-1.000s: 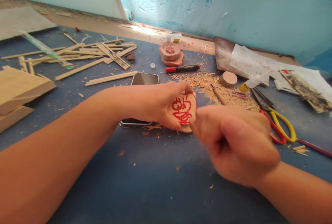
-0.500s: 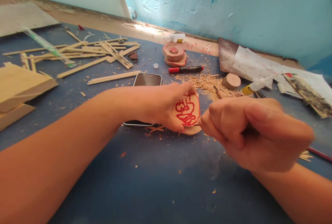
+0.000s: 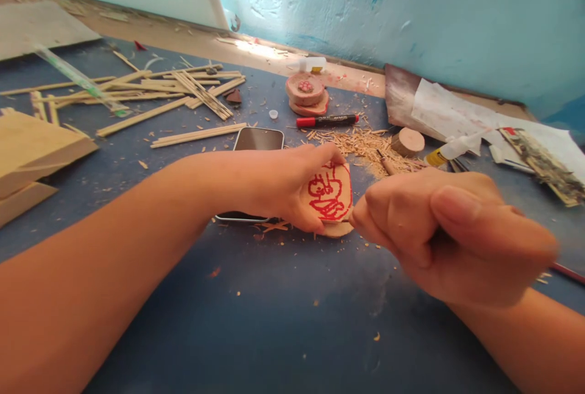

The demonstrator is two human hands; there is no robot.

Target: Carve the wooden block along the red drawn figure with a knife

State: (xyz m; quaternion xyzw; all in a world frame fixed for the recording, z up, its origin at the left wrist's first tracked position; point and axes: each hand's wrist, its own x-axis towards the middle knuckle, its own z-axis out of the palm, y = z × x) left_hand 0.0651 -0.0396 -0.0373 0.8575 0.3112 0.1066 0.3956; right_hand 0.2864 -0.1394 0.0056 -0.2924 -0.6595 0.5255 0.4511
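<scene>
My left hand (image 3: 299, 184) is closed round the edge of a small wood slice (image 3: 329, 194), with thumb and fingers on opposite sides. Red marker lines form a drawing on its pale top face. Another wooden piece (image 3: 339, 229) shows under its near edge. My right hand (image 3: 450, 229) is wrapped in a fist round a thin carving tool (image 3: 343, 221). Only the tool's slim dark tip shows, at the slice's lower right edge; the fist hides the handle. Partly beneath my left wrist lies a phone (image 3: 259, 138).
Beyond the slice are wood shavings (image 3: 361, 145), a red marker (image 3: 326, 121), a round wooden piece (image 3: 306, 89) on another slice and a short wood block (image 3: 407, 142). Wooden sticks (image 3: 150, 92) lie left. A glue bottle (image 3: 450, 150) and papers (image 3: 439, 111) lie right, by the blue wall (image 3: 388, 10).
My right fist has turned slightly and moved a little right, and the thin tool tip shows more clearly at the slice's edge. My left hand keeps its hold on the slice.
</scene>
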